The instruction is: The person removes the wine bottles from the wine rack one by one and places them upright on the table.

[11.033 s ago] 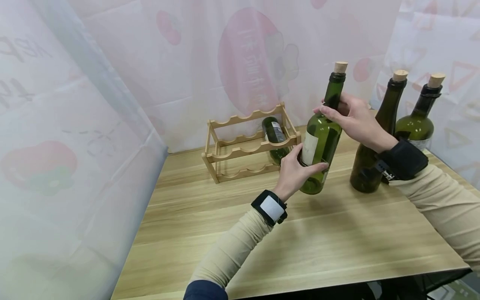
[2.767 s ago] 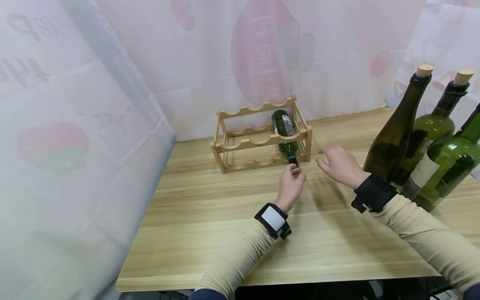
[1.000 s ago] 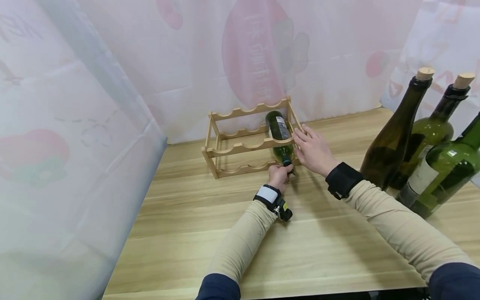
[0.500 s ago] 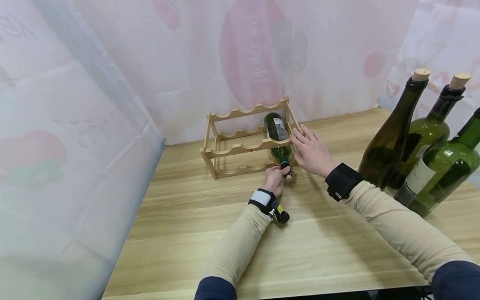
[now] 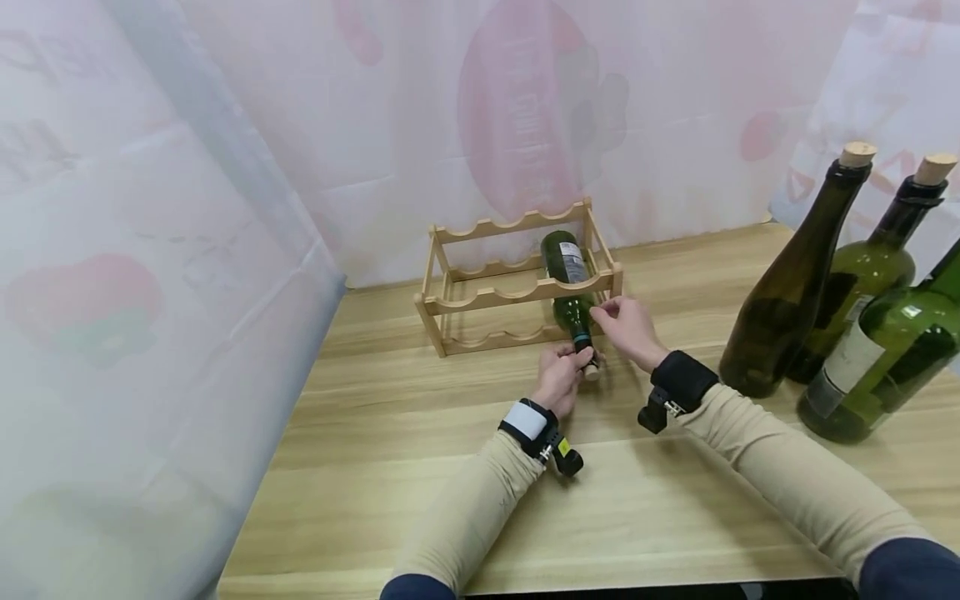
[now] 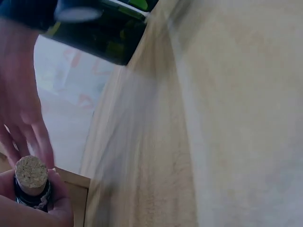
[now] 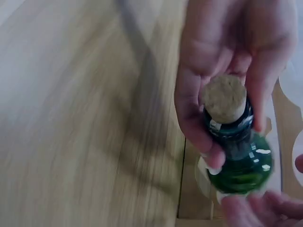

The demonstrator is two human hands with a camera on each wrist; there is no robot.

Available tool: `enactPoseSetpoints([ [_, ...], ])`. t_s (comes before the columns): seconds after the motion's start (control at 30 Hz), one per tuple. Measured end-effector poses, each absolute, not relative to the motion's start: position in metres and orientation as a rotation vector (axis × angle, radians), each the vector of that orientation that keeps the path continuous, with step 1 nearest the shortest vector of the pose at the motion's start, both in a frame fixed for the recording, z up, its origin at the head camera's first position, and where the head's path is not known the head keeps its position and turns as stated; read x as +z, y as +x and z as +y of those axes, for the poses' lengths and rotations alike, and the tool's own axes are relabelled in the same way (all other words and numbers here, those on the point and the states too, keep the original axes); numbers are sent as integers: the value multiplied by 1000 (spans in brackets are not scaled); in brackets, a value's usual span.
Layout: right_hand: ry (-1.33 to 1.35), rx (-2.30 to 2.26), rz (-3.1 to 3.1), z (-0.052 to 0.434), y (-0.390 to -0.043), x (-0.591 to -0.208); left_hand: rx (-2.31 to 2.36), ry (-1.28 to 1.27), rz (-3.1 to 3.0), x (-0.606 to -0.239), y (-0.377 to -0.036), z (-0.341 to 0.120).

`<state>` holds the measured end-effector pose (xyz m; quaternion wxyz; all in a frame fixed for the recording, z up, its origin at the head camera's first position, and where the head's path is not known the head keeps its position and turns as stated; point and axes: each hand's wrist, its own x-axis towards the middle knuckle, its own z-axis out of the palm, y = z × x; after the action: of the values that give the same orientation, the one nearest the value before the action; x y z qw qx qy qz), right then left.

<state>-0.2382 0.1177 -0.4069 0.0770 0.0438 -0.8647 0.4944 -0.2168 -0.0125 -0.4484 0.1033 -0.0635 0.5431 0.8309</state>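
Head cam: I see the wood rack [image 5: 517,292] on the table [image 5: 675,500]. One green bottle [image 5: 567,267] lies in the top row, and a 2nd green bottle [image 5: 576,318] is partway into the bottom row, neck poking out toward me. So I'd say 2 are in or nearly in, w/ 3 standing bottles [image 5: 795,292] left, well off past my right hand [image 5: 630,329].

My left hand [image 5: 561,377] curls its fingers round the 2nd bottle's neck, just below the cork [image 7: 223,98]. Right-hand fingertips pinch lightly at its shoulder, just above the left-hand fingers.
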Motion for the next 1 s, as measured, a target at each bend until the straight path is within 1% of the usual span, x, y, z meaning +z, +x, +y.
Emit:
enactPoseSetpoints([
  [0.1, 10, 1754, -2638, 116, -247, -412, 2448, -156, 1621, -447, -206, -13],
  [0.2, -43, 2180, -2536, 118, -253, -423, 2426, -132, 1624, -447, -194, -13],
  [0.3, -45, 2525, -2373, 120, -255, -432, 2406, -128, 1605, -450, -184, -14],
  [0.37, -33, 2634, -2301, 122, -254, -436, 2377, -115, 1611, -450, -178, -16],
  [0.57, 20, 2737, -2186, 121, -249, -435, 2314, -92, 1663, -444, -165, -25],
  [0.73, 55, 2713, -2232, 119, -244, -429, 2239, -63, 1769, -440, -158, -31],
  [1.0, 87, 2666, -2299, 123, -234, -426, 2181, -41, 1839, -438, -149, -29],
])
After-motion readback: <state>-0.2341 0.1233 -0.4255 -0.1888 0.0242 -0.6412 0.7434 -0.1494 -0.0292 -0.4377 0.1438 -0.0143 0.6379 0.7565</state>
